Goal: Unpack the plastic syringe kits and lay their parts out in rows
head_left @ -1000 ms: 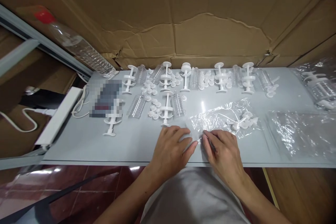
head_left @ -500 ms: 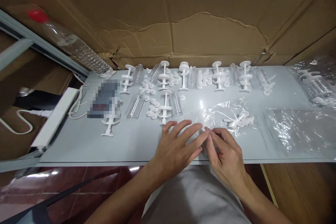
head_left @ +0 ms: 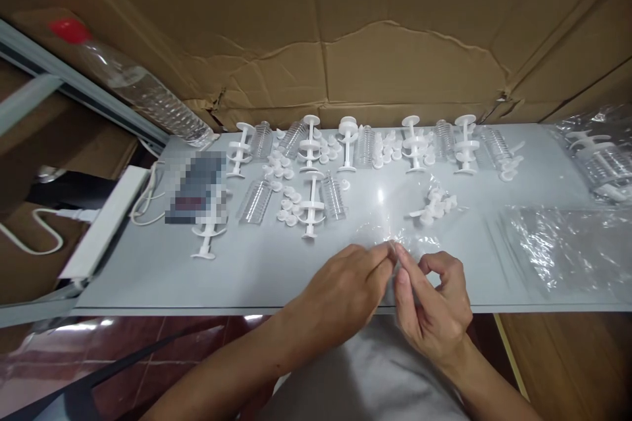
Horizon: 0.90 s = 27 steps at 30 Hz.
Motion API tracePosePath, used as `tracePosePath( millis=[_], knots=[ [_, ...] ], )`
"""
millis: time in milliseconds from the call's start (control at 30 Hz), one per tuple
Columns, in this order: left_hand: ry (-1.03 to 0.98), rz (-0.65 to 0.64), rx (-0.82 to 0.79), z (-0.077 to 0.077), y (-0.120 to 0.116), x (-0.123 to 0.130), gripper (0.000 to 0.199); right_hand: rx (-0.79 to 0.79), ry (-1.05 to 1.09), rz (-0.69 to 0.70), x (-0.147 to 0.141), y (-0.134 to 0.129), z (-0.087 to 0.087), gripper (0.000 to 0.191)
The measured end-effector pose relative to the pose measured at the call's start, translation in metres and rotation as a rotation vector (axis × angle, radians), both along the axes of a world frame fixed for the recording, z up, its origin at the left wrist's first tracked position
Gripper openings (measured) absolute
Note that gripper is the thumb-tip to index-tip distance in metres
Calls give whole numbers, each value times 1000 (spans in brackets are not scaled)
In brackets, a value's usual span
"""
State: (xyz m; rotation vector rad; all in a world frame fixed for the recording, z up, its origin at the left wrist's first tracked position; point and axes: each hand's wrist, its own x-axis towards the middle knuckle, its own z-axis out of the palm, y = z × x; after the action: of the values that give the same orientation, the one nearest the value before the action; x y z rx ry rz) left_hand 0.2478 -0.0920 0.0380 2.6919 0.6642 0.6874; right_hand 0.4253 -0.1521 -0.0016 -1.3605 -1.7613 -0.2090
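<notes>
Pinching the near edge of the clear bag with both hands, left hand and right hand closed on the film at the table's front edge. White caps sit inside it. I'd say it's the opening step; next needs the two layers pulled apart.

A pale grey worktop carries rows of white plungers and clear ribbed barrels along its far edge. Small white caps lie scattered among them. Toward the right edge lies a stack of clear bags; a water bottle leans at the far left corner.
</notes>
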Motion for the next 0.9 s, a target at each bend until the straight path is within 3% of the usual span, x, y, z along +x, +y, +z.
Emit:
tracePosePath(
  millis=[133, 333, 467, 567, 700, 900],
  knots=[
    [4, -4, 6, -9, 9, 5, 18, -18, 11, 59, -4, 1, 5, 78],
    [-49, 92, -14, -29, 17, -1, 29, -112, 3, 178, 7, 4, 9, 71],
    [-33, 91, -7, -34, 17, -14, 31, -61, -71, -45, 41, 18, 2, 58],
    [-46, 75, -75, -33, 16, -18, 29, -186, -104, -226, 63, 27, -9, 40],
    [-100, 123, -141, -36, 17, -12, 27, -372, 149, -243, 68, 28, -13, 32],
    [-128, 191, -111, -42, 20, -11, 28, -330, 622, -229, 67, 26, 1, 26]
  ],
)
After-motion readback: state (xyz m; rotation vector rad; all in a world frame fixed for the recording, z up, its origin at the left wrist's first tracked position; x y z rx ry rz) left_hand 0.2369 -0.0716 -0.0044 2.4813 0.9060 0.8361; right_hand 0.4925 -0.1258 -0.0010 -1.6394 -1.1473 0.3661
